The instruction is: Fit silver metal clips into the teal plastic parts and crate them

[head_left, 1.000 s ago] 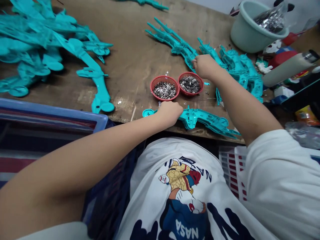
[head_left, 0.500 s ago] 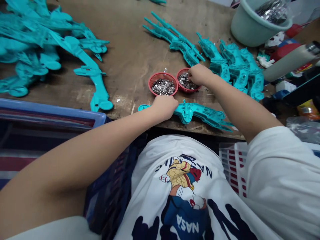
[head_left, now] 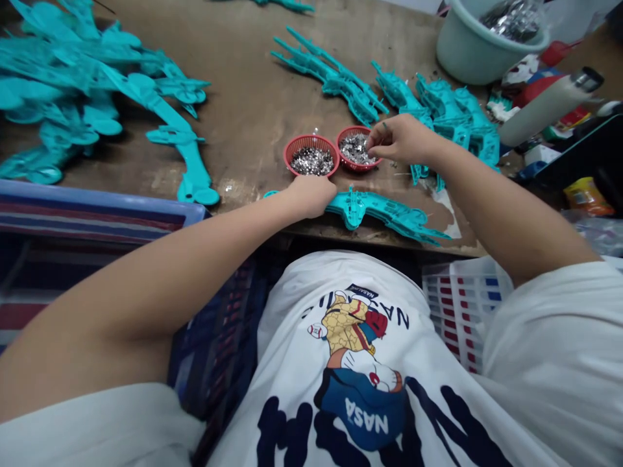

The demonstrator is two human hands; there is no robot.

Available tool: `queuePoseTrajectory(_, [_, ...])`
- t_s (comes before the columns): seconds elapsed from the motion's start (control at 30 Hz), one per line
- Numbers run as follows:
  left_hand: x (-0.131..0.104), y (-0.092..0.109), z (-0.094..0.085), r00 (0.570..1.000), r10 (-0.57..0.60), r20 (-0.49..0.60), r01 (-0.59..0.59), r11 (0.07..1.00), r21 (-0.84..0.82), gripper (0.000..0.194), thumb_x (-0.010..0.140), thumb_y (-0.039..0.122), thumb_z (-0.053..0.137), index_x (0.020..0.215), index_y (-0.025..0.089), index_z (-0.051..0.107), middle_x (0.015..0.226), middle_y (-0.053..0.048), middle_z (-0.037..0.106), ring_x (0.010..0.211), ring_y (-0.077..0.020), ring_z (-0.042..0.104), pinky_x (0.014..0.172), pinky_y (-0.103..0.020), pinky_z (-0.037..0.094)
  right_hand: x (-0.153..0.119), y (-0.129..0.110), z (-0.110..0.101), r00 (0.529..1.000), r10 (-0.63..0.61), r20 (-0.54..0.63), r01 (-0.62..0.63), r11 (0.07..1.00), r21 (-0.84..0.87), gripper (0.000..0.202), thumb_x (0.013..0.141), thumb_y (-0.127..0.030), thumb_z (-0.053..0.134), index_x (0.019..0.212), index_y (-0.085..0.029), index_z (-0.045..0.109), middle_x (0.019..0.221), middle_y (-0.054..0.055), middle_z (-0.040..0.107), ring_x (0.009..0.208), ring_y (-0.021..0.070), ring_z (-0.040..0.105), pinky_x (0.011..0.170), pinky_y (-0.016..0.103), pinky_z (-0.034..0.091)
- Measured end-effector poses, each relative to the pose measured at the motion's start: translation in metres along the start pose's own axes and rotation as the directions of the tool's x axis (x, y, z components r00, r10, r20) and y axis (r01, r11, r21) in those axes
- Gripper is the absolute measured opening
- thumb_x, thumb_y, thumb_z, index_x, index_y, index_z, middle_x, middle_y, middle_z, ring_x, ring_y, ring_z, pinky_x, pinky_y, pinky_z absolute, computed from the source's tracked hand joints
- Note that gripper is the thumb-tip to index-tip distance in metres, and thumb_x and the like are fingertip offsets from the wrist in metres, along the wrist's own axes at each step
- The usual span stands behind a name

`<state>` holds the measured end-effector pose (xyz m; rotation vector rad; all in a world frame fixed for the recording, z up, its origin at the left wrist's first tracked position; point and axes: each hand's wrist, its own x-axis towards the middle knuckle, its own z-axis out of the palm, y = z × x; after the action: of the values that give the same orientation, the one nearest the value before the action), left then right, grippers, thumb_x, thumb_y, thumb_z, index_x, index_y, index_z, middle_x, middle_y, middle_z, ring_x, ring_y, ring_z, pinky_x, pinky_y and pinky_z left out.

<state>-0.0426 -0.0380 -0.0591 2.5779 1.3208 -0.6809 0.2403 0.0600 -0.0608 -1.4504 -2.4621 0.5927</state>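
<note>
A long teal plastic part (head_left: 354, 209) lies along the table's near edge. My left hand (head_left: 313, 196) is closed on its left portion, and the fingers are mostly hidden from above. Just beyond it stands a round red basket (head_left: 287, 159) holding many small shiny metal pieces (head_left: 312, 162). A second red basket (head_left: 340, 161) of metal pieces touches or nearly touches it on the right. Over that basket's right rim is my right hand (head_left: 400, 137), thumb and forefinger brought together in a pinch. Whatever sits between those fingertips is too small to make out.
Teal parts (head_left: 165, 117) are heaped at the left, and stacked ones (head_left: 457, 120) lie at the right. A pale bucket (head_left: 479, 55) of metal pieces, a bottle (head_left: 545, 110) and clutter fill the far right. Below are a blue crate (head_left: 97, 194) and a white crate (head_left: 462, 305).
My right hand has lifted slightly out of the right basket, its fingers now visible in a pinch. My left hand stays on the teal part. The whole view has shifted a little.
</note>
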Motion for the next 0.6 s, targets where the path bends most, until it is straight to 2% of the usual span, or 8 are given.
queuePoseTrajectory(0.17, [0.0, 0.0, 0.002, 1.0, -0.017, -0.008, 0.017, 1.0, 0.008, 0.058, 0.113, 0.03, 0.082, 0.169, 0.015, 0.084, 0.156, -0.024, 0.088, 0.151, -0.0494, 0.083, 0.124, -0.05, 0.068, -0.071, -0.027, -0.004, 0.991, -0.076, 0.11, 0.065, 0.993, 0.102, 0.034, 0.1, -0.063, 0.094, 0.112, -0.032, 0.092, 0.09, 0.001, 0.082, 0.09, 0.0267, 0.075, 0.085, 0.04, 0.06])
queuePoseTrajectory(0.27, [0.001, 0.001, 0.0, 0.999, -0.039, -0.016, 0.039, 0.999, -0.004, 0.067, 0.11, 0.043, 0.087, 0.173, 0.018, 0.083, 0.157, -0.022, 0.088, 0.152, -0.0495, 0.082, 0.124, -0.049, 0.066, -0.101, -0.023, -0.003, 0.985, -0.098, 0.142, 0.079, 0.988, 0.13, 0.036, 0.101, -0.062, 0.092, 0.111, -0.027, 0.092, 0.089, 0.002, 0.082, 0.083, 0.0225, 0.072, 0.081, 0.036, 0.054])
queuePoseTrajectory(0.47, [0.004, 0.001, -0.001, 0.997, -0.08, 0.015, 0.08, 0.997, -0.014, 0.065, 0.106, 0.033, 0.085, 0.169, 0.02, 0.087, 0.157, -0.022, 0.088, 0.153, -0.0498, 0.082, 0.127, -0.048, 0.064, -0.117, 0.01, 0.011, 0.985, -0.082, 0.15, 0.05, 0.977, 0.205, 0.041, 0.102, -0.064, 0.091, 0.116, -0.025, 0.096, 0.095, 0.004, 0.087, 0.087, 0.0221, 0.075, 0.084, 0.035, 0.054])
queuePoseTrajectory(0.6, [0.008, -0.007, 0.001, 0.993, -0.108, 0.039, 0.107, 0.994, 0.017, 0.065, 0.107, 0.038, 0.088, 0.17, 0.021, 0.086, 0.153, -0.021, 0.089, 0.149, -0.0495, 0.084, 0.124, -0.048, 0.064, -0.118, 0.01, 0.015, 0.982, -0.079, 0.173, 0.034, 0.967, 0.251, 0.044, 0.103, -0.066, 0.094, 0.118, -0.025, 0.097, 0.093, 0.003, 0.085, 0.088, 0.0224, 0.075, 0.086, 0.035, 0.055])
